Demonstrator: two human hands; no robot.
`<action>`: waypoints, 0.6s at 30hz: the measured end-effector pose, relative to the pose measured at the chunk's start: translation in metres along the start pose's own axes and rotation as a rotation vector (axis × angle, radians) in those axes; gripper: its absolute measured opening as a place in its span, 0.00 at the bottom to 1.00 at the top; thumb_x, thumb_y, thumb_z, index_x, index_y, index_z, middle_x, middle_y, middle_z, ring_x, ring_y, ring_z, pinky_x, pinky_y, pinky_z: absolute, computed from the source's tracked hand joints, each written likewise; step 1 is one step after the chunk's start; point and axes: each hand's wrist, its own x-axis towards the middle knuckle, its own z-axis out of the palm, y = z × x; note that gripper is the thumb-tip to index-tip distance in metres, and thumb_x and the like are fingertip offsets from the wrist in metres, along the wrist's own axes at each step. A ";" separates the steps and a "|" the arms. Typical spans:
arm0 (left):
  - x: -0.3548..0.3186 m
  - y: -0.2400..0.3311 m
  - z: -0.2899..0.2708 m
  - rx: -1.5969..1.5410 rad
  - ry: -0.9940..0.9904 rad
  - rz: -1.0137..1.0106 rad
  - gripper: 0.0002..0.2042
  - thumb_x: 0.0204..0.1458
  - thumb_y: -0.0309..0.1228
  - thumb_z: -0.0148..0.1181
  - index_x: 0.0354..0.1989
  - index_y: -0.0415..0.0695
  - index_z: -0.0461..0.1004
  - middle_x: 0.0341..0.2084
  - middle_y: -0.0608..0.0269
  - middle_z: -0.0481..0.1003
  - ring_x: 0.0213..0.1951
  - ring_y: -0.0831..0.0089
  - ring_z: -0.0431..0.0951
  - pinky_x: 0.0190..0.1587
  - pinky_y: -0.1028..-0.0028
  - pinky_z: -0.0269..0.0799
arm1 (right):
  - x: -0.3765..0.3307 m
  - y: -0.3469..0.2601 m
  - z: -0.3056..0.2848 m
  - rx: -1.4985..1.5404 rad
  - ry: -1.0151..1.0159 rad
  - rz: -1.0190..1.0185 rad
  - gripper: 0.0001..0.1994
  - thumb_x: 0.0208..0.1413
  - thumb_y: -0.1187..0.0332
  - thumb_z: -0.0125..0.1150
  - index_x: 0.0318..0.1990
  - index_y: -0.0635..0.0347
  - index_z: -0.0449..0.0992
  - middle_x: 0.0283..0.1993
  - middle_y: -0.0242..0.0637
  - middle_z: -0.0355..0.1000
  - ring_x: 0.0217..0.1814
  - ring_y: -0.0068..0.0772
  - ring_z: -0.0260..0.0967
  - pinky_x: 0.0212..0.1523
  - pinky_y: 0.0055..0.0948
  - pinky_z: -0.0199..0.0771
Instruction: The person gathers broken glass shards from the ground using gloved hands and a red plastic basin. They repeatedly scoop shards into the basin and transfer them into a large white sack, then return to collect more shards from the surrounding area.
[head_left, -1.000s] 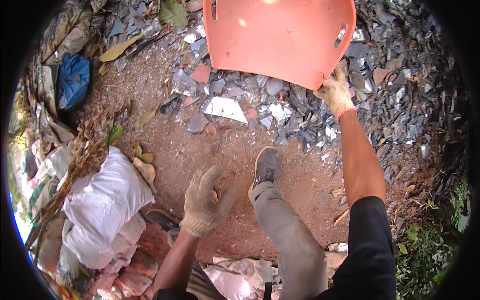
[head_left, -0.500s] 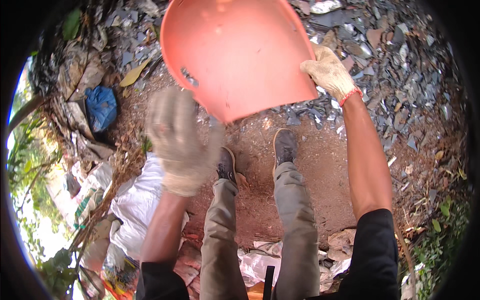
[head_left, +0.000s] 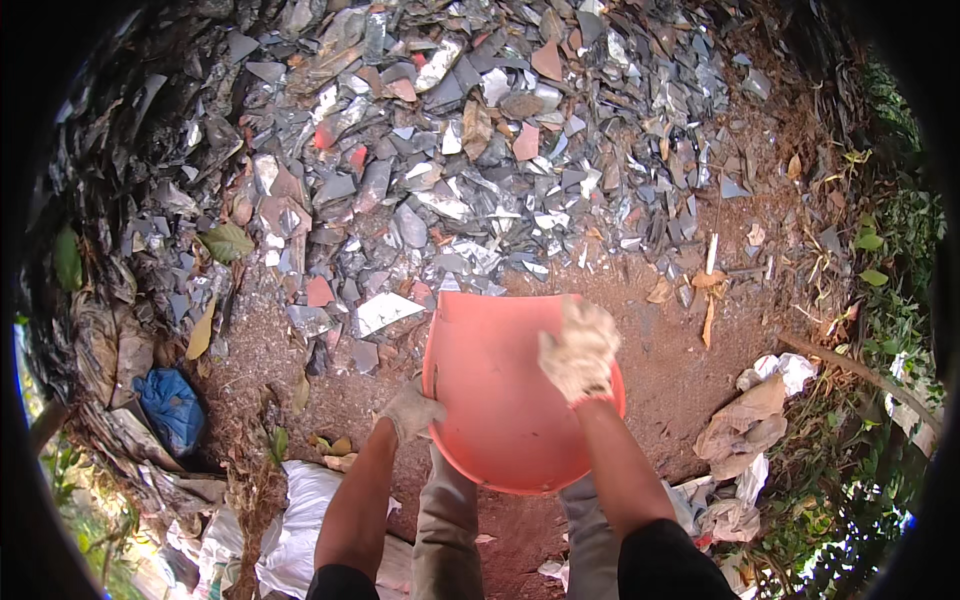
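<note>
An orange-pink plastic scoop (head_left: 500, 400), shallow with a straight far edge and a rounded near edge, is held in front of my legs. My left hand (head_left: 408, 412), in a dirty pale work glove, grips its left rim. My right hand (head_left: 582, 350), also gloved, is over the scoop's right inner side, slightly blurred, with its thumb apart from loosely bent fingers and nothing visible in it. Whether it touches the plastic I cannot tell. Beyond the scoop's far edge lies a heap of broken shards (head_left: 450, 200), grey, reddish and shiny. The scoop shows only small dark marks inside.
A pale angular shard (head_left: 387, 313) lies just left of the scoop's far edge. Reddish-brown soil (head_left: 660, 400) surrounds my feet. At the left are a blue crumpled bag (head_left: 168, 410) and a white sack (head_left: 310, 525). A branch (head_left: 860, 372) and brown wrapping (head_left: 742, 428) lie right.
The scoop has come nearer and turned, its straight edge now facing away. My left hand has taken its left rim, and my right hand has left the rim and moved over its inside.
</note>
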 end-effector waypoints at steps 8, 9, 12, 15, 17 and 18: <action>0.048 0.010 0.126 -0.226 -0.141 -0.187 0.23 0.53 0.23 0.58 0.60 0.41 0.73 0.45 0.60 0.82 0.44 0.68 0.83 0.46 0.67 0.80 | -0.165 0.270 0.047 1.244 -0.119 0.776 0.25 0.52 0.75 0.58 0.61 0.61 0.69 0.46 0.42 0.77 0.46 0.37 0.76 0.52 0.37 0.76; 0.047 0.056 0.140 -0.095 -0.127 -0.186 0.21 0.60 0.32 0.54 0.61 0.39 0.72 0.45 0.58 0.82 0.47 0.62 0.84 0.51 0.63 0.80 | -0.163 0.295 0.059 1.136 -0.154 0.798 0.23 0.52 0.80 0.55 0.58 0.62 0.71 0.45 0.38 0.76 0.43 0.30 0.73 0.46 0.33 0.75; 0.103 0.085 0.177 0.149 -0.020 -0.049 0.22 0.64 0.40 0.51 0.59 0.37 0.73 0.44 0.52 0.82 0.45 0.56 0.85 0.52 0.59 0.80 | -0.128 0.352 0.082 1.023 -0.164 0.886 0.21 0.53 0.80 0.55 0.56 0.63 0.74 0.41 0.36 0.76 0.38 0.27 0.72 0.39 0.33 0.74; 0.179 0.055 0.191 0.802 0.355 -0.037 0.22 0.66 0.44 0.49 0.51 0.34 0.76 0.37 0.46 0.82 0.40 0.54 0.85 0.49 0.56 0.79 | -0.076 0.372 0.077 1.188 -0.028 0.725 0.12 0.55 0.80 0.55 0.44 0.64 0.80 0.32 0.27 0.74 0.28 0.19 0.66 0.30 0.27 0.68; 0.177 0.063 0.181 0.565 0.322 -0.084 0.22 0.67 0.45 0.49 0.44 0.34 0.78 0.32 0.44 0.81 0.39 0.53 0.85 0.47 0.56 0.78 | -0.063 0.388 0.076 1.274 -0.079 0.713 0.09 0.58 0.79 0.56 0.42 0.64 0.82 0.30 0.22 0.72 0.28 0.15 0.64 0.27 0.23 0.64; 0.169 0.070 0.178 0.438 0.302 -0.113 0.23 0.67 0.46 0.49 0.40 0.34 0.78 0.30 0.43 0.80 0.39 0.53 0.84 0.46 0.56 0.77 | -0.058 0.390 0.073 1.235 -0.091 0.674 0.09 0.58 0.78 0.57 0.42 0.64 0.82 0.30 0.22 0.72 0.28 0.15 0.64 0.27 0.23 0.63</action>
